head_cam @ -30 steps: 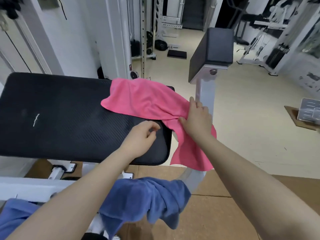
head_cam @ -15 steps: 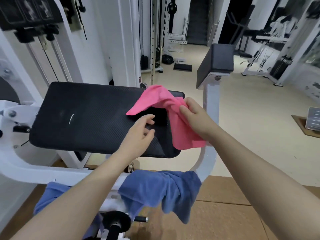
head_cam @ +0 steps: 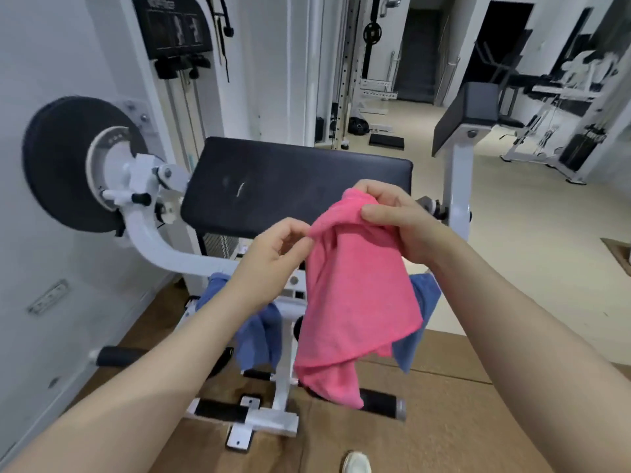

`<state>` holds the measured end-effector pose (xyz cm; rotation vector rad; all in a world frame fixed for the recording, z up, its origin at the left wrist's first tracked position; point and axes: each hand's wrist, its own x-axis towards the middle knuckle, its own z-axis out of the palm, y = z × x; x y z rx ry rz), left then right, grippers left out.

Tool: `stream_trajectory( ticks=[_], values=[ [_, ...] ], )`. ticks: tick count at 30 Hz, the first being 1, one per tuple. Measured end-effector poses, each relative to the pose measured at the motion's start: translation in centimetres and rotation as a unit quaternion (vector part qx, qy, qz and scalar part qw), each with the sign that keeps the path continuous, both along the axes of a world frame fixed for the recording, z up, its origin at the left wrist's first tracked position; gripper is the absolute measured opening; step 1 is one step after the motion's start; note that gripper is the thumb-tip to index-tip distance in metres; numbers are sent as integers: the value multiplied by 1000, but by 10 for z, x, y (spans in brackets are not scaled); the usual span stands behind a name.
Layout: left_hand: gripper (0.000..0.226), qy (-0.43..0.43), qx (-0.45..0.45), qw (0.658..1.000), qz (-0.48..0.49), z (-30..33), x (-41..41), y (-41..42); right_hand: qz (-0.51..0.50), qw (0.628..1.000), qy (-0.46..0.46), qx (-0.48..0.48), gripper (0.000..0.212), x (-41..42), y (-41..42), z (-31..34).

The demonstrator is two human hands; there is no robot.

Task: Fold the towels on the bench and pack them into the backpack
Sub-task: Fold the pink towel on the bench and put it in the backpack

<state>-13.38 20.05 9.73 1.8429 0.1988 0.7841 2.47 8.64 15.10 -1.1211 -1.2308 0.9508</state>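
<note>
White-framed weight machines fill a gym floor as a person stands over a padded black bench (head_cam: 293, 186) and holds one pink towel (head_cam: 355, 302) up in the air in front of it. The right hand (head_cam: 406, 227) has fingers and thumb curled around the bunched top edge of the towel, while the left hand (head_cam: 273, 250) pinches the same edge just beside it, thumb and fingertips closed on the fabric. Held high this way, the cloth hangs free and clear of the pad, apparently so its corners can be found and spread for the first fold; it is still crumpled, its lower end twisted. One blue towel (head_cam: 259, 332) is draped over the machine's frame below the bench, showing on both sides of the pink one; whether that is a single cloth or two cannot be told from here. Count in view: two hands, one pink towel, at least one blue towel, one bench pad. No backpack is visible, and judging by this, packing has not begun. One white shoe (head_cam: 356, 463) shows at the bottom edge.
</note>
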Motion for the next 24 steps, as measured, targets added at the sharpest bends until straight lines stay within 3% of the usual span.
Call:
stream_trajectory(
  ticks=[3, 5, 8, 11, 14, 18, 21, 24],
  values=[
    [9, -16, -108, 994, -19, 4, -50, -7, 11, 1000, -18, -17, 50, -37, -1, 0],
    [11, 2, -148, 989, -19, 7, -79, -10, -2, 996, -86, -30, 40, -58, 0, -2],
    [21, 11, -129, 992, 2, 14, -114, -14, -64, 965, -250, -50, 25, -82, 10, -9],
    [22, 44, -79, 995, 49, 15, -145, -15, -97, 903, -418, -27, 20, -102, 30, -21],
    [21, 61, -55, 989, 120, 15, -173, -17, -60, 866, -497, 13, 19, -130, 54, -26],
    [19, 73, -93, 968, 222, 9, -207, -35, 33, 861, -503, 71, 22, -171, 82, -44],
    [19, 74, -139, 936, 314, -7, -238, -60, 195, 906, -374, 34, 49, -210, 85, -58],
    [20, 95, -157, 890, 416, -24, -269, -98, 367, 896, -248, 6, 37, -256, 74, -71]
  ],
)
